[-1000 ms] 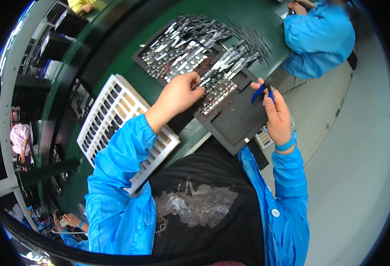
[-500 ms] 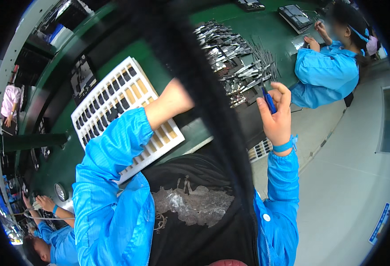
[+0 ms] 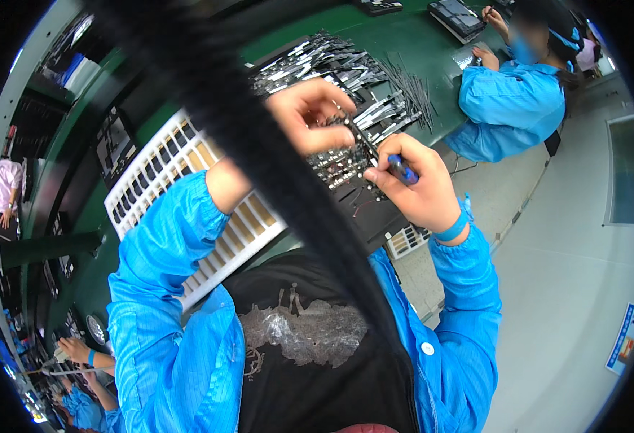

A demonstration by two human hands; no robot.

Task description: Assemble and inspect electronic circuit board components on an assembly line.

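My left hand (image 3: 306,115), fingers curled, grips a dark, narrow strip with small shiny parts (image 3: 360,141), which looks like a circuit-board piece. My right hand (image 3: 425,187) is closed around a short blue-handled tool (image 3: 403,170); its tip is hidden. Thumb and forefinger of that hand meet at the strip's lower end. Beneath both hands lie several similar board pieces (image 3: 335,169) on a dark surface. A heap of thin black and silver strips (image 3: 324,58) spreads just beyond them.
A white slotted tray (image 3: 219,270) with rows of small black parts lies at the left. A dark blurred strap (image 3: 259,144) crosses the view. A co-worker in blue (image 3: 512,108) sits at the far right of the green table (image 3: 274,47). A second white tray (image 3: 407,242) sits lower, below the table edge.
My left hand has come out from behind the strap and now holds the strip. My right hand has moved left and down to meet it, still holding the blue-handled tool.
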